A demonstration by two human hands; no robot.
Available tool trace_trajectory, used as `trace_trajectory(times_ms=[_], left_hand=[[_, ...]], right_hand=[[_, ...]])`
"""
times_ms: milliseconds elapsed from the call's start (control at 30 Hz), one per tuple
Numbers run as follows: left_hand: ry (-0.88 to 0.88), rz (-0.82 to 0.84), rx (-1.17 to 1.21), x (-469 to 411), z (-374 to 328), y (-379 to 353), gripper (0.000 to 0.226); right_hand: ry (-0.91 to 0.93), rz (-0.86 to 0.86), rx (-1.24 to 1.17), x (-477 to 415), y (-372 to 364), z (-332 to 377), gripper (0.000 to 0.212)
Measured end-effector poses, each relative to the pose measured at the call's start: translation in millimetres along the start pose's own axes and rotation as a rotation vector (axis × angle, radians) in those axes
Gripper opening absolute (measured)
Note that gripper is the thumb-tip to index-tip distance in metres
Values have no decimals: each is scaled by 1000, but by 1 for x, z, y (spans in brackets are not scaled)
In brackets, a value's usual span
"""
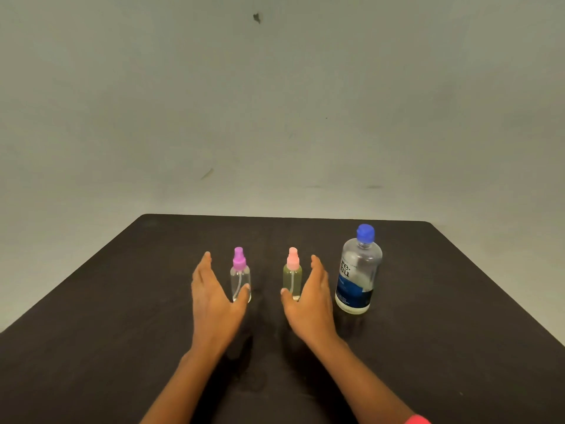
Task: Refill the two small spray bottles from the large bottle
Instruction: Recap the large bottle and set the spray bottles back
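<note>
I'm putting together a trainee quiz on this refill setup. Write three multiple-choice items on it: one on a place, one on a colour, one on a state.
1. Where does the large bottle stand relative to the purple-topped spray bottle and the pink-topped spray bottle?
A) left of both
B) between them
C) right of both

2. What colour is the large bottle's cap?
A) blue
B) green
C) white

3. Are the two spray bottles closed?
A) both open
B) both closed
C) only one closed

Answers:
1 C, it is the rightmost of the three on the table.
2 A, the cap is plainly blue.
3 B, neither shows a bare neck.
</note>
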State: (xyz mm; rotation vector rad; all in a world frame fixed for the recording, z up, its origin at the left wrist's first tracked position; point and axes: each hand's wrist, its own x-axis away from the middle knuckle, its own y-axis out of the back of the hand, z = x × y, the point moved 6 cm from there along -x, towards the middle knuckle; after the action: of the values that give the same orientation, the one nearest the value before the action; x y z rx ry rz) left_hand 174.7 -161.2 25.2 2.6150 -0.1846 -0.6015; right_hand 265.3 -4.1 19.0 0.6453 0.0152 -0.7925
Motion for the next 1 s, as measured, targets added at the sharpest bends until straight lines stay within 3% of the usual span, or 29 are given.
trace_trajectory(times_ms=[67, 167, 300, 600, 1000], left_hand=[[57, 103, 29, 0, 7, -12, 83], [35, 138, 20, 0, 6, -20, 54], [46, 140, 29, -4, -3, -20, 35], [47, 239, -29, -42, -2, -49, 37], [51, 324, -56, -152, 3, -125, 40]], right_hand=[[-28, 58, 5, -2, -9, -2, 69], [-15, 50, 41, -3, -15, 0, 42], [31, 98, 84, -3, -28, 9, 35], [-7, 49, 162, -38, -43, 7, 40], [-130, 18, 210, -154, -62, -12, 46]])
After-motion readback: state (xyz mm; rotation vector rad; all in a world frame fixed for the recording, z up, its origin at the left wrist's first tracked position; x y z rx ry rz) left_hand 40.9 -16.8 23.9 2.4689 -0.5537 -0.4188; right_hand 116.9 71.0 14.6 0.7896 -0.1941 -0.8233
